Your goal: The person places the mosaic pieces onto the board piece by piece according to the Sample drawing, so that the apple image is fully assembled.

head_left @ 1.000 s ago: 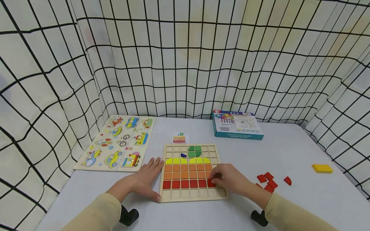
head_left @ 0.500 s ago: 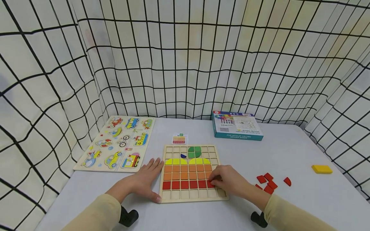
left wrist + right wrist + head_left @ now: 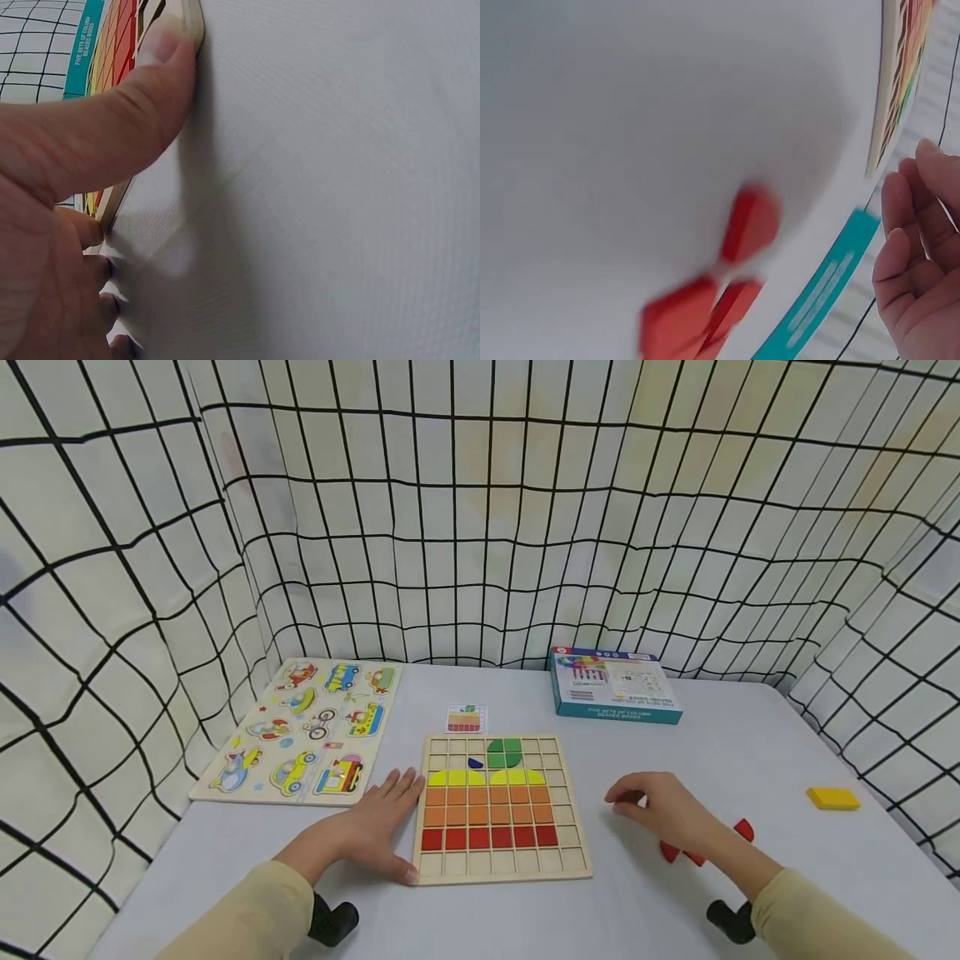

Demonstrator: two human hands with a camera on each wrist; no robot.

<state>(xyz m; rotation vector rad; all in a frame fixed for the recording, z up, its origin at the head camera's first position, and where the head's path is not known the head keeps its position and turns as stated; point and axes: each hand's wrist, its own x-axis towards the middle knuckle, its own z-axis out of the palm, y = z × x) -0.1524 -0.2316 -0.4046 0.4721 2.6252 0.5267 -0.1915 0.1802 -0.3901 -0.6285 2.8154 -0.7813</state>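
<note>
A wooden grid board (image 3: 517, 864) lies in the middle of the table. It holds a row of red squares (image 3: 491, 837), orange squares (image 3: 487, 804) above them, yellow rounded pieces (image 3: 457, 778), green pieces (image 3: 505, 753) and a small dark blue piece (image 3: 476, 763). My left hand (image 3: 378, 827) lies spread along the board's left edge, its thumb (image 3: 142, 97) on the near corner. Right of the board, my right hand (image 3: 656, 806) hovers with loosely bent fingers and nothing visible in them. Beneath its wrist are loose red pieces (image 3: 669, 852), partly hidden; they show blurred in the right wrist view.
A printed pattern card (image 3: 467, 719) lies behind the board. At back left is a vehicle puzzle board (image 3: 300, 735), at back right a teal-edged box (image 3: 618, 689). A yellow block (image 3: 834, 798) sits far right. Black netting (image 3: 480, 527) surrounds the table.
My right hand has let go of the last red square in the row and moved right, off the board and toward the loose red pieces. My left hand has stayed in place.
</note>
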